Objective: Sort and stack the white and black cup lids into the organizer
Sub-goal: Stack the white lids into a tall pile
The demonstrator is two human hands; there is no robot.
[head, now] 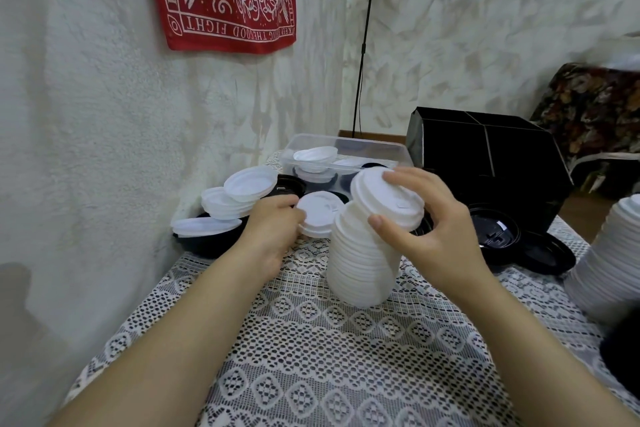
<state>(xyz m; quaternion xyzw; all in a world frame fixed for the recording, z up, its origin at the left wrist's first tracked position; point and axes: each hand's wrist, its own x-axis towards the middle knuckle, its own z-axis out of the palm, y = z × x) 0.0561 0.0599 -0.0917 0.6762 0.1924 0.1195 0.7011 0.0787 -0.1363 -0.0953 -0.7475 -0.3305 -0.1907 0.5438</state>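
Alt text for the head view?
The right hand grips the top lid of a tall white lid stack on a lace-covered table, while the left hand holds a loose white lid. A black organizer stands behind.

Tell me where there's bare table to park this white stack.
Bare lace cloth lies between the centre white stack and the near edge. Crowded behind: loose white lids, clear bin, black lids by the organizer; another white stack fills the right edge.

A tall, leaning stack of white plastic cup lids (363, 267) stands mid-bench, its top lid (384, 198) tilted. A single white lid (317, 213) sits just left of it. Flat black plastic lids (491, 232) lie before the black compartmented organizer (485, 156).
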